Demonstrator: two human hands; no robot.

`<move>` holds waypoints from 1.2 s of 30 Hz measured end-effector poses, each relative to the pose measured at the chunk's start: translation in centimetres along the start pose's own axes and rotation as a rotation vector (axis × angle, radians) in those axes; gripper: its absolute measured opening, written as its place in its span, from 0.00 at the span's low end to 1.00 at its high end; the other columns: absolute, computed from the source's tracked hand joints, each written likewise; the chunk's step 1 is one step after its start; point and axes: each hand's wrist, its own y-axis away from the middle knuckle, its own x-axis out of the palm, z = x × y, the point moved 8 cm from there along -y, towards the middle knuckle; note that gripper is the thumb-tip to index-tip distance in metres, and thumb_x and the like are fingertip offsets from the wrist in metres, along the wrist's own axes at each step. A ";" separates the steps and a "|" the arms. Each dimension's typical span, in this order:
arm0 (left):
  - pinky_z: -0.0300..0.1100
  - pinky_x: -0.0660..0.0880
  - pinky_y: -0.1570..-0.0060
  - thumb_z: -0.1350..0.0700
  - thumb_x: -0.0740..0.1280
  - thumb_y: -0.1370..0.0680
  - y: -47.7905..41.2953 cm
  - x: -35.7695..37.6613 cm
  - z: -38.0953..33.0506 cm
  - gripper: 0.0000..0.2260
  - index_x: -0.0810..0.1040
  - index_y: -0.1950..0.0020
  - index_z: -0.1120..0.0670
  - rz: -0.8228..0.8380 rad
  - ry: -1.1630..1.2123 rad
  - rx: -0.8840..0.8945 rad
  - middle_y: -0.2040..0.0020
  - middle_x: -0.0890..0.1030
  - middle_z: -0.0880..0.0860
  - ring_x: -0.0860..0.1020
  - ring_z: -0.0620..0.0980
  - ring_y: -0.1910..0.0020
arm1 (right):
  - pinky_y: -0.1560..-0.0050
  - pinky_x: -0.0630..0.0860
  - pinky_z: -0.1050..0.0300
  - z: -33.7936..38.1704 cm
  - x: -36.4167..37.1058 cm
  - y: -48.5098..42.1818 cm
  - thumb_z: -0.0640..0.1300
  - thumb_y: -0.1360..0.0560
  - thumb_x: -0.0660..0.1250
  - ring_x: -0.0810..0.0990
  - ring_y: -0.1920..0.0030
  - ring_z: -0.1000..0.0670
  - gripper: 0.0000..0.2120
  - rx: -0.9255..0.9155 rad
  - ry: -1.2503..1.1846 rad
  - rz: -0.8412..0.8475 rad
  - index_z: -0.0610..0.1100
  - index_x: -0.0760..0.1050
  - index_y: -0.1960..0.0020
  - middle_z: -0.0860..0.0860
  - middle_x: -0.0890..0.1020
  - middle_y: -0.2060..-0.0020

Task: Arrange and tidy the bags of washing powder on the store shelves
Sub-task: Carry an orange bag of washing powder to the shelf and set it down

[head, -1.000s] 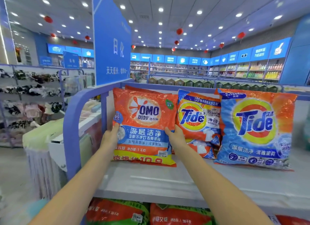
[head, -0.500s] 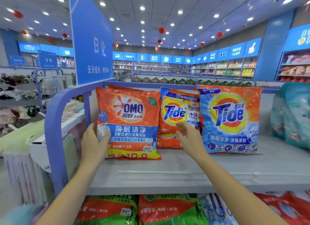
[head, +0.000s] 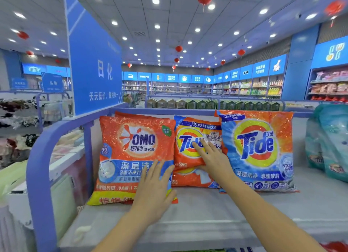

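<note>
At centre frame the left hand point(head: 156, 193) lies flat, fingers spread, on the OMO bag point(head: 131, 157); the right hand point(head: 212, 157) presses open-palmed on the small Tide bag point(head: 190, 150), gripping nothing. Both bags look soft, slumping and slippery, so they are best taken by the side edges.

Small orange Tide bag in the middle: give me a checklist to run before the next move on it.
1. Right hand flat on the small orange Tide bag: ok.
2. Left hand steadying the big orange OMO bag: ok.
3. Small bag's front fully showing: not ok, the large blue-and-orange Tide bag overlaps its right edge.
4. Bags upright against the back rail: ok.
5. Free grey shelf surface in front: ok.
6. What stands behind the small bag: cannot tell.
</note>
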 end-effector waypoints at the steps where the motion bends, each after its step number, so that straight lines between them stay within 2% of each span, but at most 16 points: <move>1: 0.50 0.52 0.27 0.38 0.49 0.25 -0.6 0.5 -0.4 0.31 0.61 0.24 0.50 0.002 -0.006 0.030 0.24 0.60 0.54 0.59 0.54 0.25 | 0.65 0.81 0.50 -0.1 -0.3 0.4 0.55 0.49 0.83 0.81 0.45 0.41 0.52 0.001 -0.009 -0.021 0.50 0.64 0.30 0.43 0.79 0.39; 3: 0.44 0.42 0.26 0.34 0.43 0.27 -1.4 1.9 -0.1 0.36 0.50 0.22 0.49 0.078 0.068 -0.016 0.22 0.51 0.50 0.48 0.50 0.23 | 0.65 0.80 0.53 0.3 -1.1 1.3 0.52 0.46 0.83 0.80 0.43 0.43 0.49 -0.064 -0.038 -0.061 0.50 0.65 0.30 0.45 0.78 0.38; 5: 0.43 0.46 0.27 0.30 0.38 0.34 -2.2 1.9 0.1 0.43 0.51 0.22 0.50 0.055 0.159 -0.068 0.22 0.55 0.49 0.51 0.48 0.23 | 0.57 0.79 0.49 0.5 -2.4 2.1 0.52 0.34 0.76 0.76 0.37 0.44 0.38 -0.082 -0.149 -0.107 0.50 0.66 0.28 0.46 0.73 0.33; 9: 0.47 0.45 0.27 0.30 0.36 0.35 -2.4 1.8 0.0 0.44 0.48 0.22 0.48 0.029 0.267 -0.148 0.22 0.55 0.50 0.51 0.49 0.23 | 0.73 0.78 0.55 1.7 -3.1 5.2 0.57 0.42 0.74 0.85 0.56 0.48 0.29 -0.178 -0.159 -0.215 0.47 0.79 0.42 0.49 0.84 0.50; 11: 0.49 0.36 0.28 0.33 0.34 0.37 -1.7 2.8 -1.3 0.42 0.38 0.24 0.45 0.116 0.087 -0.036 0.21 0.44 0.53 0.40 0.50 0.23 | 0.57 0.80 0.47 3.2 -0.9 7.1 0.64 0.36 0.69 0.81 0.45 0.46 0.34 -0.246 -0.057 -0.061 0.48 0.72 0.35 0.47 0.80 0.41; 13: 0.50 0.27 0.32 0.33 0.33 0.37 -1.0 3.9 -1.5 0.38 0.32 0.28 0.42 0.193 -0.034 0.063 0.24 0.33 0.54 0.30 0.50 0.27 | 0.31 0.61 0.37 3.8 1.8 8.2 0.73 0.32 0.51 0.59 0.25 0.46 0.43 -0.278 -0.067 0.182 0.50 0.53 0.24 0.46 0.58 0.24; 15: 0.52 0.27 0.33 0.32 0.38 0.34 -1.2 3.5 -1.1 0.38 0.38 0.26 0.43 0.168 -0.095 0.116 0.24 0.37 0.55 0.33 0.53 0.27 | 0.25 0.45 0.41 3.1 2.0 7.9 0.78 0.38 0.40 0.46 0.23 0.48 0.51 -0.182 -0.424 0.397 0.51 0.48 0.23 0.49 0.49 0.23; 17: 0.55 0.41 0.29 0.33 0.48 0.30 -1.5 3.0 -2.0 0.37 0.54 0.23 0.47 0.165 -0.177 0.238 0.23 0.56 0.59 0.51 0.56 0.24 | 0.25 0.51 0.50 0.9 0.7 6.1 0.74 0.30 0.44 0.54 0.25 0.49 0.44 -0.034 -0.754 0.332 0.47 0.55 0.23 0.48 0.57 0.24; 19: 0.56 0.52 0.27 0.32 0.47 0.24 -1.8 3.0 -3.4 0.32 0.58 0.25 0.48 0.226 -0.224 0.339 0.26 0.64 0.58 0.61 0.57 0.27 | 0.29 0.59 0.56 -2.1 -0.2 4.6 0.56 0.20 0.54 0.61 0.28 0.50 0.28 0.094 -0.830 0.229 0.45 0.57 0.24 0.47 0.62 0.26; 23: 0.53 0.32 0.32 0.29 0.30 0.31 -2.5 4.4 -5.5 0.33 0.35 0.27 0.38 0.294 -0.185 0.434 0.24 0.40 0.53 0.38 0.55 0.26 | 0.26 0.53 0.48 -1.6 1.7 3.1 0.55 0.18 0.51 0.53 0.24 0.46 0.27 0.027 -0.525 0.266 0.46 0.51 0.23 0.46 0.55 0.24; 25: 0.54 0.46 0.28 0.31 0.34 0.26 -2.3 4.7 -5.8 0.30 0.32 0.27 0.38 0.257 -0.207 0.441 0.23 0.50 0.56 0.49 0.56 0.24 | 0.26 0.49 0.44 0.5 3.3 3.2 0.67 0.23 0.35 0.48 0.23 0.47 0.35 -0.040 -0.380 0.297 0.50 0.49 0.23 0.48 0.50 0.23; 27: 0.50 0.68 0.36 0.33 0.43 0.24 -2.7 5.6 -4.8 0.32 0.42 0.23 0.44 0.319 -0.185 0.351 0.29 0.70 0.56 0.70 0.54 0.31 | 0.26 0.50 0.45 0.8 3.8 3.0 0.74 0.39 0.18 0.50 0.24 0.48 0.54 -0.045 -0.346 0.238 0.51 0.50 0.23 0.50 0.52 0.23; 29: 0.49 0.74 0.42 0.34 0.48 0.28 -3.0 5.5 -5.4 0.34 0.54 0.24 0.46 0.242 -0.201 0.355 0.33 0.75 0.56 0.75 0.54 0.36 | 0.27 0.51 0.48 0.4 3.5 2.8 0.71 0.41 0.15 0.54 0.25 0.48 0.55 -0.059 -0.274 0.166 0.53 0.51 0.23 0.51 0.55 0.24; 30: 0.50 0.72 0.39 0.34 0.49 0.27 -3.1 5.4 -5.6 0.34 0.55 0.24 0.47 0.223 -0.210 0.352 0.30 0.71 0.57 0.72 0.55 0.33 | 0.28 0.51 0.48 0.3 3.0 2.7 0.71 0.37 0.16 0.56 0.25 0.48 0.52 -0.064 -0.241 0.140 0.53 0.51 0.23 0.50 0.56 0.24; 33: 0.49 0.46 0.26 0.35 0.50 0.23 -3.1 6.0 -5.6 0.37 0.34 0.25 0.52 0.276 -0.318 0.341 0.24 0.39 0.53 0.45 0.54 0.23 | 0.27 0.50 0.48 -0.2 1.6 3.7 0.69 0.28 0.33 0.53 0.24 0.47 0.39 -0.039 -0.219 0.132 0.52 0.49 0.23 0.48 0.53 0.23; 36: 0.48 0.43 0.25 0.31 0.52 0.25 -3.8 5.5 -4.9 0.44 0.35 0.24 0.57 0.333 -0.336 0.253 0.23 0.37 0.56 0.38 0.54 0.23 | 0.25 0.46 0.48 -0.6 2.0 7.0 0.78 0.37 0.35 0.45 0.23 0.47 0.49 -0.050 -0.226 0.303 0.52 0.40 0.23 0.47 0.44 0.23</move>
